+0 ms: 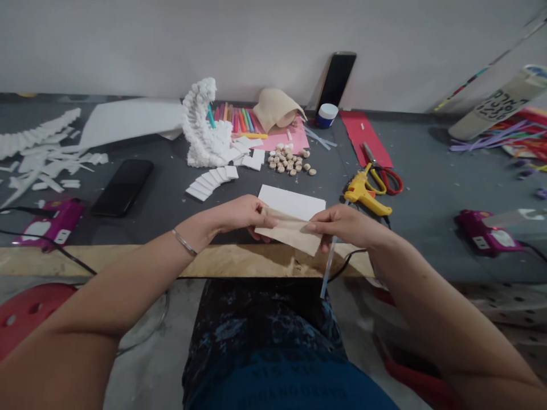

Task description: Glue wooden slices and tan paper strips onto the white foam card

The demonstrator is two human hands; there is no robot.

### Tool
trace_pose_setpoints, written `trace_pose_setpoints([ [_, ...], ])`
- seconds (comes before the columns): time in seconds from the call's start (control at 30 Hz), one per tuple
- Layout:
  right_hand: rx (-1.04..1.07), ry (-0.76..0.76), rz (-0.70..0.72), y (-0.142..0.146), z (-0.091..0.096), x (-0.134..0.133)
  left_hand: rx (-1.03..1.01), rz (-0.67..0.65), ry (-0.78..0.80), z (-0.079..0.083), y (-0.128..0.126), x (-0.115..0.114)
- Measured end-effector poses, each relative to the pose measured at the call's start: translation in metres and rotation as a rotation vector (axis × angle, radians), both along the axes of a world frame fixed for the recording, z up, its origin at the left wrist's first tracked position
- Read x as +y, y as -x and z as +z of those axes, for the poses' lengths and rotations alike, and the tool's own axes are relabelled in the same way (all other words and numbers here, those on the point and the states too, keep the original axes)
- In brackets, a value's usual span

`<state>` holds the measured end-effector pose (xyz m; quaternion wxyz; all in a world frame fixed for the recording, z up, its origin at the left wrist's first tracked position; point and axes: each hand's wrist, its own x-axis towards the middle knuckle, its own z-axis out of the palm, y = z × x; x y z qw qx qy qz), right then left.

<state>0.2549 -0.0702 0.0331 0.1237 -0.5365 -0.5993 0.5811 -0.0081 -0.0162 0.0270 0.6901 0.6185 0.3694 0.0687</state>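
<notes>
between left hand and right hand, tan paper over white sheet

The left hand and right hand pinch a tan paper sheet over a white card.

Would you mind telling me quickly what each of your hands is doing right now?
Left hand: closed, pinching the tan sheet.
Right hand: closed, pinching the same sheet.
</notes>
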Motion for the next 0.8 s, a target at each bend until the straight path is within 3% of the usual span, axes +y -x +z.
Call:
trace_pose_setpoints([
  [0.17,0.059,0.039,-0.004,-0.003,-0.008,0.002,-0.024,0.048,0.041,0.0,0.005,0.007],
  [0.37,0.365,-0.226,-0.488,0.012,-0.015,0.025,-0.475,0.402,0.247,-0.004,-0.011,0.013],
  [0.43,0.431,-0.312,-0.546,0.024,-0.015,0.034,-0.541,0.417,0.284,-0.007,-0.027,0.009],
  [0.5,0.429,-0.371,-0.546,0.035,-0.014,0.04,-0.572,0.539,0.281,-0.01,-0.044,0.008],
  [0.6,0.327,-0.414,-0.514,0.04,-0.011,0.045,-0.553,0.792,0.258,-0.012,-0.057,0.013],
  [0.67,0.21,-0.452,-0.477,0.026,-0.007,0.046,-0.528,0.861,0.239,-0.012,-0.056,0.019],
  [0.73,0.022,-0.541,-0.462,-0.005,-0.004,0.05,-0.521,0.872,0.232,-0.011,-0.051,0.024],
  [0.8,-0.317,-0.697,-0.57,-0.047,-0.005,0.056,-0.523,0.877,0.242,-0.012,-0.045,0.027],
])
